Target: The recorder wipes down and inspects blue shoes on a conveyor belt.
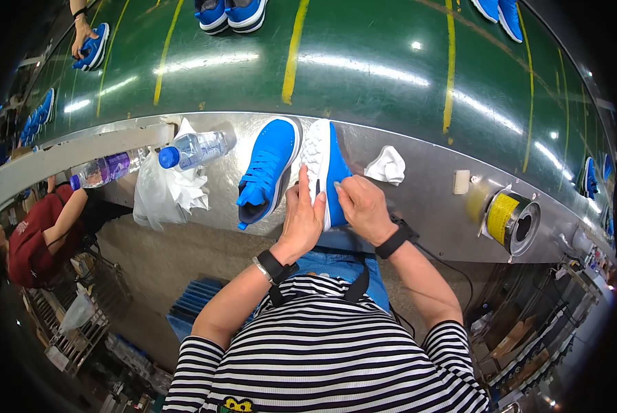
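Both hands grip one blue shoe tipped on its side at the near edge of the bench — white sole facing left. The left hand clamps the sole side; the right hand presses the blue upper. Judged from this grip, keep the shoe braced against the bench and the thumbs close to the sole seam.

Left to right on the steel bench: two water bottles, crumpled white plastic, a second blue shoe, a white rag, a yellow tape roll. Behind runs a green conveyor belt carrying more blue shoes.
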A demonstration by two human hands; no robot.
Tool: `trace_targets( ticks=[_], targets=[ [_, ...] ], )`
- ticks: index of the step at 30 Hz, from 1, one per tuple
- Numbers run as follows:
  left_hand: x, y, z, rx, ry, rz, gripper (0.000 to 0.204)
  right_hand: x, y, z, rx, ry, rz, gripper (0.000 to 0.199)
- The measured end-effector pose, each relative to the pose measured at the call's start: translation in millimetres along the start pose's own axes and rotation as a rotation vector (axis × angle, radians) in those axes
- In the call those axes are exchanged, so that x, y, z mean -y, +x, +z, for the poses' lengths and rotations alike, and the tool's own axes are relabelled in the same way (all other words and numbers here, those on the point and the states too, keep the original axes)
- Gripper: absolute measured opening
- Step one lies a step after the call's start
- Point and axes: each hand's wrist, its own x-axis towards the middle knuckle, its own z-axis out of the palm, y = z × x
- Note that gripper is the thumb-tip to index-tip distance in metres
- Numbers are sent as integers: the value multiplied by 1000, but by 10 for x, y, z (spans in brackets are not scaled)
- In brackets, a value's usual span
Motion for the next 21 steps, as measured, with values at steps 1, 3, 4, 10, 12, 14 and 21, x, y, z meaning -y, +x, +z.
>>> trace_targets(
  ticks=[1,3,4,10,12,14,21],
  targets=[
    [7,2,-4,5,-4,0,64,5,0,-44,90,-16,14,10],
    [23,-3,-3,6,-9,-2,64,-39,-8,-100,102,6,-23,13],
    [33,-7,-5,16,-14,-6,64,-54,4,-121,113,24,-60,15],
    [35,-15,7,16,-5,-10,64,-60,104,129,-88,97,-121,11],
    [27,-15,20,-5,4,2,64,-22,207,235,-208,133,-98,12],
    [24,-11,33,-28,-17,-17,60,-29,203,158,-172,111,-94,11],
    [29,-42,42,-40,-8,-22,59,-74,19,-5,73,94,-29,14]
  ],
)
